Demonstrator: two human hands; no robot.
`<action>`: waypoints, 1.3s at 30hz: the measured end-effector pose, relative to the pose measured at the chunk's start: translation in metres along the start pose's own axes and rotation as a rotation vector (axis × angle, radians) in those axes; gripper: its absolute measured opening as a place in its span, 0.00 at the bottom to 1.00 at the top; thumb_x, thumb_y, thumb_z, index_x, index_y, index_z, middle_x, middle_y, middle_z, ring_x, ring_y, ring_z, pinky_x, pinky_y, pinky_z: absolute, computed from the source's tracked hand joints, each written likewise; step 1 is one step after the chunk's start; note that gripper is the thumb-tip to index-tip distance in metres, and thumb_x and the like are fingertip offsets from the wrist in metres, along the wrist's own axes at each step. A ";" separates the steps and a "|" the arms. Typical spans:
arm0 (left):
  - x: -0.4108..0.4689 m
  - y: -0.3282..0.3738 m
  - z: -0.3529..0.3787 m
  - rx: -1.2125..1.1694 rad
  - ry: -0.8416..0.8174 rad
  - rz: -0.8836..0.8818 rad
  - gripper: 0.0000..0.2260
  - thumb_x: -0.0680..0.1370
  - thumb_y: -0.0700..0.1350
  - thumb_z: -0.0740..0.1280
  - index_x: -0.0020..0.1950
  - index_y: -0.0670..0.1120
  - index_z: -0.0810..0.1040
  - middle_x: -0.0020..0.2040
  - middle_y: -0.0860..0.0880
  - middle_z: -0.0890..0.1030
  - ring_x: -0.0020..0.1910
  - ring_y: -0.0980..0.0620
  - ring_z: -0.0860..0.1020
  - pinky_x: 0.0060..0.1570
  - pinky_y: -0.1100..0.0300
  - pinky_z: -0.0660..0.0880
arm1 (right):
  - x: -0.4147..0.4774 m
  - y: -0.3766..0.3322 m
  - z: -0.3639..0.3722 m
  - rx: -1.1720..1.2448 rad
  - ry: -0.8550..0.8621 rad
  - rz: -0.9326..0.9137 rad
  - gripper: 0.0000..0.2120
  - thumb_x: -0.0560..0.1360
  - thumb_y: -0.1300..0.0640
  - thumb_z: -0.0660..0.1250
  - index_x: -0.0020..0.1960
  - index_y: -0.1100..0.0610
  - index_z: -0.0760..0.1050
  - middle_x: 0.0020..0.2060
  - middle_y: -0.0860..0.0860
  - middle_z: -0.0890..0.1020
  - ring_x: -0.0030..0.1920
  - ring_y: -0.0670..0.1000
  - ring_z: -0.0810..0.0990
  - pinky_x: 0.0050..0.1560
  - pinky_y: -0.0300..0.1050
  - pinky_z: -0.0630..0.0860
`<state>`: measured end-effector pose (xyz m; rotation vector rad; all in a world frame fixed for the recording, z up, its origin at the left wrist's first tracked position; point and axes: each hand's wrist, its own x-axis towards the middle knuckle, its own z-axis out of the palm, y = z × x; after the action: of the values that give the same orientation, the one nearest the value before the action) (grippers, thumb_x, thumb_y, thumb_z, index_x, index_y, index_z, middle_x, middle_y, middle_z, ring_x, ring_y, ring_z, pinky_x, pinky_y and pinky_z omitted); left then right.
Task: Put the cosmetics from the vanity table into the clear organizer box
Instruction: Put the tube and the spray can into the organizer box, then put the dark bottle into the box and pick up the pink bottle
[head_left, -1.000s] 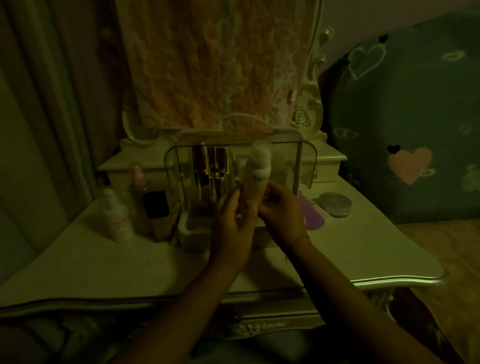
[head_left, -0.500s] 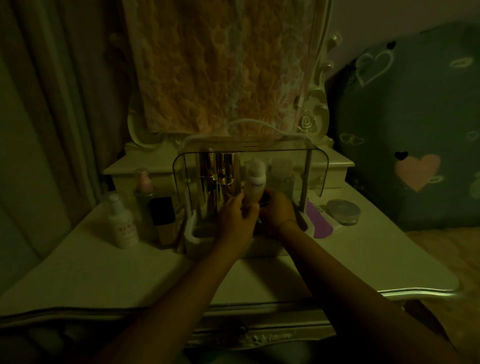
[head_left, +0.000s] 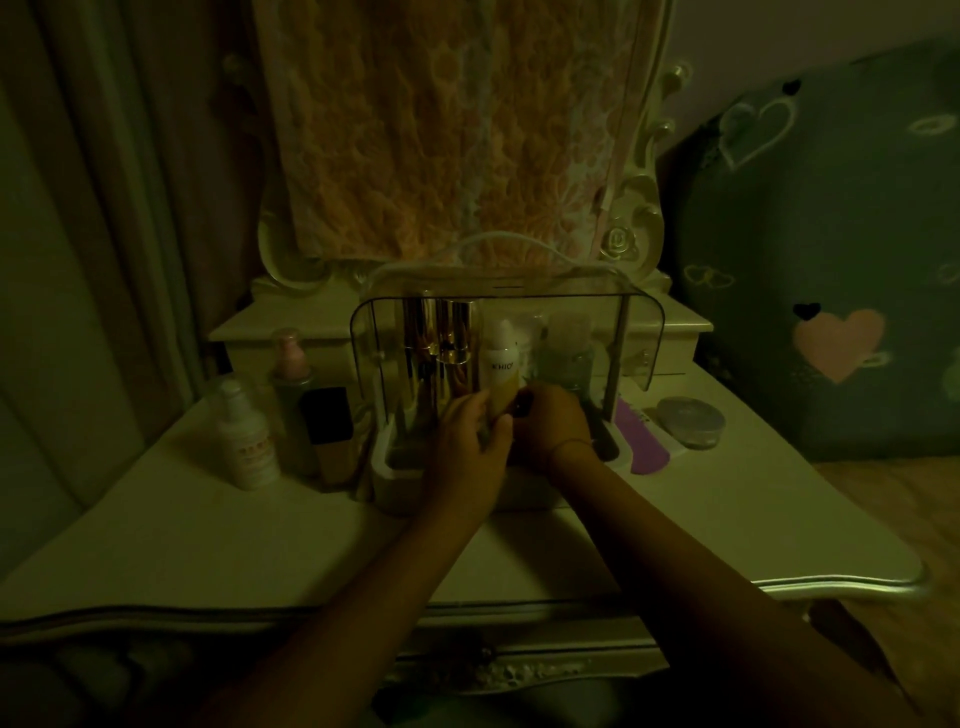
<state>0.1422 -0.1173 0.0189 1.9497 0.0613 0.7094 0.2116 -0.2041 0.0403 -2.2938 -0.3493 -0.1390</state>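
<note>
The clear organizer box (head_left: 639, 332) stands open on the vanity table (head_left: 260, 525), its lid raised. Inside it stand gold bottles (head_left: 441, 343) and a clear jar (head_left: 566, 348). A white and yellow bottle (head_left: 501, 364) stands upright inside the box, between them. My left hand (head_left: 467, 447) and my right hand (head_left: 550, 426) both grip its lower part from either side. Left of the box wait a white bottle (head_left: 244, 436), a pink-capped bottle (head_left: 291, 384) and a dark-capped foundation bottle (head_left: 330, 431).
A round compact (head_left: 688, 421) and a purple flat item (head_left: 644, 441) lie right of the box. A cloth-covered mirror (head_left: 452, 130) rises behind. A heart-patterned mattress (head_left: 831, 260) leans at the right; a curtain (head_left: 78, 234) hangs at the left.
Both hands carried the white and yellow bottle from above the box's front down into the box, where it now stands upright. The camera came closer.
</note>
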 end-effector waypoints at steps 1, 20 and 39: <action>-0.001 0.000 -0.001 -0.001 0.004 -0.004 0.19 0.77 0.45 0.63 0.67 0.45 0.69 0.66 0.46 0.70 0.61 0.51 0.72 0.58 0.53 0.73 | 0.000 0.000 0.000 0.004 0.005 0.001 0.08 0.71 0.59 0.68 0.50 0.59 0.77 0.47 0.55 0.83 0.45 0.51 0.79 0.48 0.44 0.75; -0.048 -0.023 -0.105 -0.043 0.381 0.019 0.12 0.74 0.47 0.67 0.56 0.56 0.73 0.51 0.57 0.77 0.49 0.63 0.76 0.39 0.71 0.73 | -0.095 -0.026 0.028 0.257 0.378 -0.344 0.14 0.69 0.54 0.72 0.52 0.52 0.72 0.49 0.49 0.76 0.49 0.47 0.75 0.48 0.39 0.74; -0.026 -0.063 -0.135 -0.096 0.285 -0.336 0.15 0.77 0.46 0.62 0.64 0.45 0.72 0.58 0.45 0.78 0.55 0.47 0.76 0.52 0.51 0.74 | -0.074 -0.097 0.088 0.121 0.087 -0.364 0.20 0.72 0.53 0.68 0.63 0.53 0.71 0.53 0.54 0.81 0.54 0.55 0.76 0.54 0.50 0.73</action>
<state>0.0693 0.0137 -0.0032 1.6806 0.5080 0.7429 0.1119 -0.0919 0.0338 -2.0792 -0.7078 -0.3888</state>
